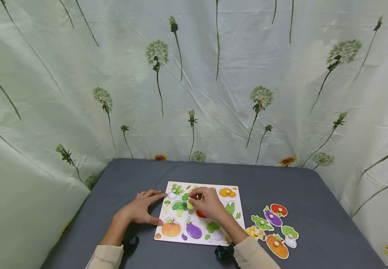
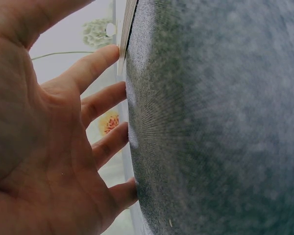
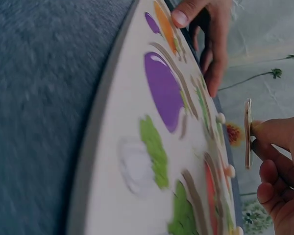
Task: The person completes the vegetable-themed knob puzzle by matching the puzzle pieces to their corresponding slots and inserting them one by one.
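Note:
Thumb and fingers of my right hand pinch a broccoli puzzle piece by its knob, above the white puzzle board. Seen edge-on in the right wrist view, the piece is apart from the board. A printed broccoli picture lies just below it. My left hand is spread at the board's left edge, thumb and index finger touching it. In the left wrist view the left hand has its other fingertips on the grey cloth. Pumpkin and eggplant pictures show at the board's front.
Right of the board lie several loose knobbed pieces, among them a pumpkin, an eggplant, a tomato and a leafy white-stemmed vegetable. A yellow potato-like piece sits in the board's back right. Behind the table hangs a floral curtain.

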A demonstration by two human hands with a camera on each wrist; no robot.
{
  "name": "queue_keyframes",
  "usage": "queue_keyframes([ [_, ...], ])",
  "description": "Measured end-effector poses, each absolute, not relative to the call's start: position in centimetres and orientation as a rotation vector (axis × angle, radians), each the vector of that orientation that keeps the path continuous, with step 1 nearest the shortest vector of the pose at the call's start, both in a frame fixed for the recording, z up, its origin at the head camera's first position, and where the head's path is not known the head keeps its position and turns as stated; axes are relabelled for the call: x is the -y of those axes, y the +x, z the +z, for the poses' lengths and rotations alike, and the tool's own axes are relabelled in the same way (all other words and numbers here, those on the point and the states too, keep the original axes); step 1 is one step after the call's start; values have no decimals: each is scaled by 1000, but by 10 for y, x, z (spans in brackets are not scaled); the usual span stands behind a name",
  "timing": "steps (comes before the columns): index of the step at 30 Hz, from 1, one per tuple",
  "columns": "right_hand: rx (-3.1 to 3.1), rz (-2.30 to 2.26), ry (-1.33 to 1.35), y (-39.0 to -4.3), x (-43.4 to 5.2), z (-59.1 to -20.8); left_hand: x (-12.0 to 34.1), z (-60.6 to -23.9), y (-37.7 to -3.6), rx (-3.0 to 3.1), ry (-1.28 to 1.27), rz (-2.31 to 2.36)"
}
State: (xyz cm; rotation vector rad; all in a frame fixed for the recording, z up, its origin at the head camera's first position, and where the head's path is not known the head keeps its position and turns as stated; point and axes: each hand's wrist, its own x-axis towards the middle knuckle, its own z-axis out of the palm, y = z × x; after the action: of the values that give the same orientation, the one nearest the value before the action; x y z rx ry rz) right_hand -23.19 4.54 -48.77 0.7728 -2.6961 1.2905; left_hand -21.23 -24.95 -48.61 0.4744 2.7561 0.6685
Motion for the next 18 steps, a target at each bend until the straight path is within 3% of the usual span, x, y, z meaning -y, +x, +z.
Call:
queue_keyframes([
  [18, 2736, 1298, 845, -230, -16, -507, 248, -486, -213, -2745, 519, 702],
])
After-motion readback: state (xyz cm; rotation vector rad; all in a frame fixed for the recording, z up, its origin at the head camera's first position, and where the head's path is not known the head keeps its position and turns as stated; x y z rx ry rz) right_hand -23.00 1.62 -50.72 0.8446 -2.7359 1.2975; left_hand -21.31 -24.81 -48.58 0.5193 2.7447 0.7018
